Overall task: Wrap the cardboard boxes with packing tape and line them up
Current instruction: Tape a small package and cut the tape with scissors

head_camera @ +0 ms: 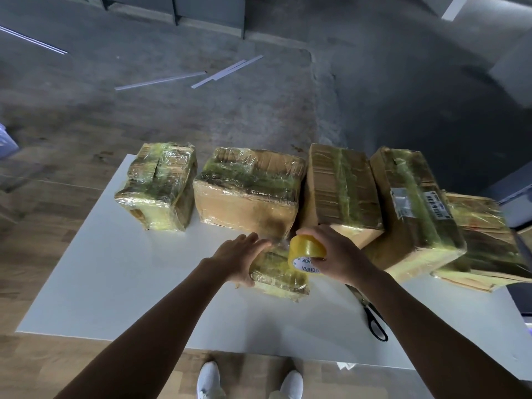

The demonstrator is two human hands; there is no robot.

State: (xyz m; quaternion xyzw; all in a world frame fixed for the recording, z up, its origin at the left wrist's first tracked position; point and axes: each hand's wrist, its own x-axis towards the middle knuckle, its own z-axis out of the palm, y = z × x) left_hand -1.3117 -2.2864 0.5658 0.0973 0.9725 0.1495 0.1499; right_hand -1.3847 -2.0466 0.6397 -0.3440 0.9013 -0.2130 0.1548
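Small box (277, 273) lies just in front of the row of wrapped boxes (247, 194), long axis left-right, left hand (239, 259) pressing flat on its left end, right hand (339, 256) gripping the tape roll (306, 250) over its right end.

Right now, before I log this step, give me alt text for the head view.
A left hand presses on a small tape-wrapped box while the right hand grips a tape roll against it, on a white table. Larger wrapped boxes stand in a rough row behind, and black scissors lie near the right forearm.
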